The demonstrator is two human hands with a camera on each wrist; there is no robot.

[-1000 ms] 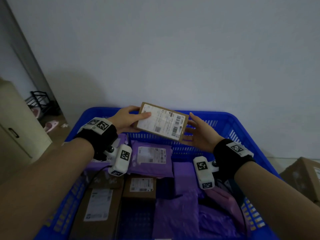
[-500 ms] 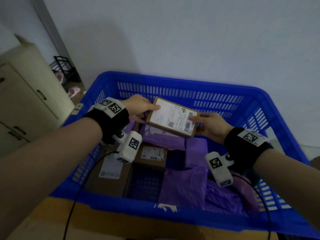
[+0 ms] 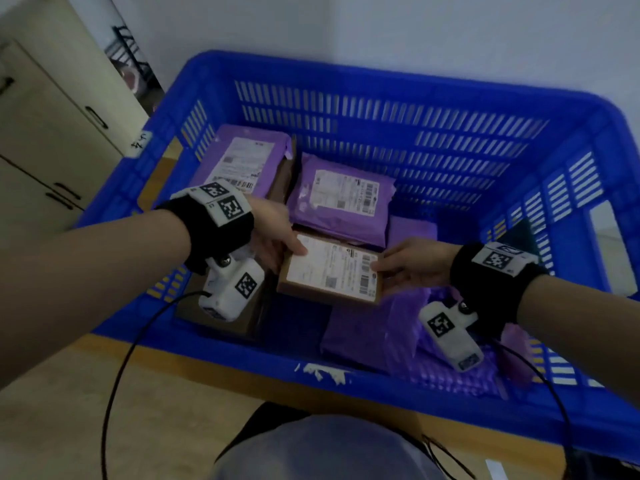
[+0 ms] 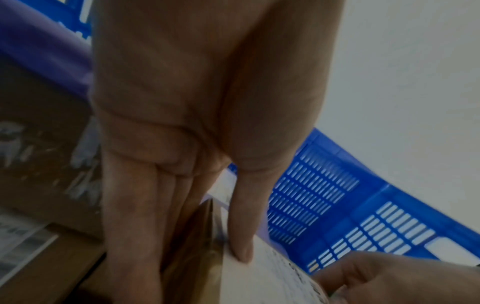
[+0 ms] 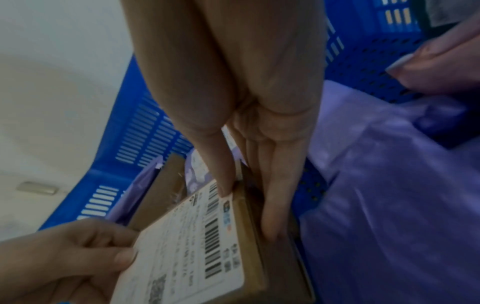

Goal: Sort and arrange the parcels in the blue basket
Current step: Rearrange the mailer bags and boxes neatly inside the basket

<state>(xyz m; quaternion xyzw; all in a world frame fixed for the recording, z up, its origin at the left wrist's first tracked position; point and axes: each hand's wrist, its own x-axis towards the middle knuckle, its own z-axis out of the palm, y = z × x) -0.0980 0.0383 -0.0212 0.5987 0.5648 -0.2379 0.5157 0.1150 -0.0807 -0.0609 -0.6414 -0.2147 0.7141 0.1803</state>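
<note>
A flat brown cardboard parcel (image 3: 329,271) with a white shipping label hangs low inside the blue basket (image 3: 381,74), label up. My left hand (image 3: 277,237) pinches its left end, thumb on the label and fingers beneath, as the left wrist view shows on the parcel (image 4: 259,277). My right hand (image 3: 408,263) pinches the right end of the parcel (image 5: 202,236), thumb on the barcode edge and fingers under it. Two purple mailer bags (image 3: 341,199) (image 3: 242,161) lie labels up at the back left of the basket.
More purple bags (image 3: 398,334) fill the basket's front right, and brown boxes (image 3: 221,317) lie at the front left under my left wrist camera. Bare basket floor (image 3: 298,320) shows below the held parcel. A cream cabinet (image 3: 45,126) stands to the left.
Both hands have lowered the brown parcel from above the rim down into the basket. The head view has tilted down, so the whole basket shows.
</note>
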